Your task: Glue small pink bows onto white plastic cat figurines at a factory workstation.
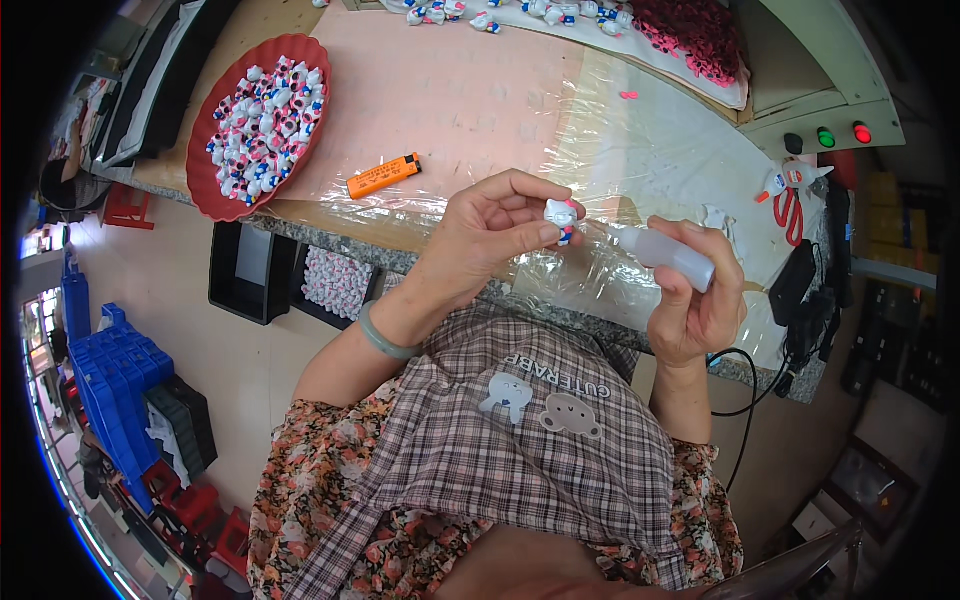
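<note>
Between the thumb and fingers of my left hand (505, 222) is a small white figurine (562, 213) with pink and blue parts. My right hand (703, 290) grips a translucent squeeze bottle (668, 256), tilted so its thin nozzle points left at the figurine. Whether the nozzle tip touches the figurine I cannot tell. Both hands are above the front edge of the plastic-covered table (470, 110). Beyond my left hand lies an orange lighter (384, 176). Farther left, a red scalloped tray (203, 165) holds many similar little figurines.
Red-handled scissors (789, 215) and a small glue bottle (773, 184) lie at the right, near black cables (800, 290). More figurines (435, 12) and a heap of dark pink pieces (690, 38) sit at the back. Black bins (250, 270) stand below the table's left front edge.
</note>
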The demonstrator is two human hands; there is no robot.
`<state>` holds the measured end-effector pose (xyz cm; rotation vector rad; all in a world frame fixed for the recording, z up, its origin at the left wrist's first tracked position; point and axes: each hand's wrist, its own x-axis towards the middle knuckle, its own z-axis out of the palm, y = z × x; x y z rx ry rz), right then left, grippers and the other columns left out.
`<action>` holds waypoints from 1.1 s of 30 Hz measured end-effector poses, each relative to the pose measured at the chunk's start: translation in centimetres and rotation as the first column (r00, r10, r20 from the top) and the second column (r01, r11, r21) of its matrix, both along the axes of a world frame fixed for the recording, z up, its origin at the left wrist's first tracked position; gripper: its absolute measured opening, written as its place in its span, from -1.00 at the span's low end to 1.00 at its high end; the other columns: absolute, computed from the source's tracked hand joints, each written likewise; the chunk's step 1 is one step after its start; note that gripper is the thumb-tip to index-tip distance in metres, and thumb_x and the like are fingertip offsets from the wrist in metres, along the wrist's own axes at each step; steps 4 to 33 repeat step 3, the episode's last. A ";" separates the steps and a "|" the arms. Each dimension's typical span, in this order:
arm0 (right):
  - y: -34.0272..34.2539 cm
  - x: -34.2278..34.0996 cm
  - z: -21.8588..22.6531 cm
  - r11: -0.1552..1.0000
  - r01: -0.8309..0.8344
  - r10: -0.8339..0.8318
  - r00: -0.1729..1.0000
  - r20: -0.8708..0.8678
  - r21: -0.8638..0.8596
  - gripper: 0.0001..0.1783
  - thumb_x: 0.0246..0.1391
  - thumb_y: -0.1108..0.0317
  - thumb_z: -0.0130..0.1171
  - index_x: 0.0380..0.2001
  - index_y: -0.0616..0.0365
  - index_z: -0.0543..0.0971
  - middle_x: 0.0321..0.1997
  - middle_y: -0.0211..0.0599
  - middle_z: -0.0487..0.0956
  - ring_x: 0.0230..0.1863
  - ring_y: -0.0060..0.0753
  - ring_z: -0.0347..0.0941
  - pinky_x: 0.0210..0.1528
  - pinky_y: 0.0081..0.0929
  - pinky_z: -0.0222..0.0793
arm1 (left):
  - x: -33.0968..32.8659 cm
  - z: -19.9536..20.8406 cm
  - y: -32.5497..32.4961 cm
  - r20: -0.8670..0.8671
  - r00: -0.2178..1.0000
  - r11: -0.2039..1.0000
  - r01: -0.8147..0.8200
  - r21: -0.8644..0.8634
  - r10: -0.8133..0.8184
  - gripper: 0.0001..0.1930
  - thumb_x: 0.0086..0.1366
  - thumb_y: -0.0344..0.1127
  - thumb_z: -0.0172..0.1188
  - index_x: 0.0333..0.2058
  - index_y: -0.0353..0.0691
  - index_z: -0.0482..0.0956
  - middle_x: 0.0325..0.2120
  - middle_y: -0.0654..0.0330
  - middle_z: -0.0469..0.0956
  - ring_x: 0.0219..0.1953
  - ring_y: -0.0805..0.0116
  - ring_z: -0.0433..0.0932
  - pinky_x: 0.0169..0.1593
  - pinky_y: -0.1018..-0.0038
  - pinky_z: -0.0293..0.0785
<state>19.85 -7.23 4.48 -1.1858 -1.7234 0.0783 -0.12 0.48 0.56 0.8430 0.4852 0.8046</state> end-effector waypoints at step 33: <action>-0.1 0.2 0.1 1.000 -0.003 0.004 1.000 0.023 -0.021 -0.59 0.21 0.27 0.11 -0.04 0.41 0.37 -0.14 0.10 0.53 -0.26 -0.12 0.61 -0.24 -0.37 0.56 | 0.0 -0.2 0.1 -0.004 1.000 1.000 0.013 0.008 -0.013 -0.72 0.24 -0.54 0.16 -0.06 -0.39 0.44 -0.15 0.02 0.56 -0.11 0.21 0.60 -0.04 0.43 0.57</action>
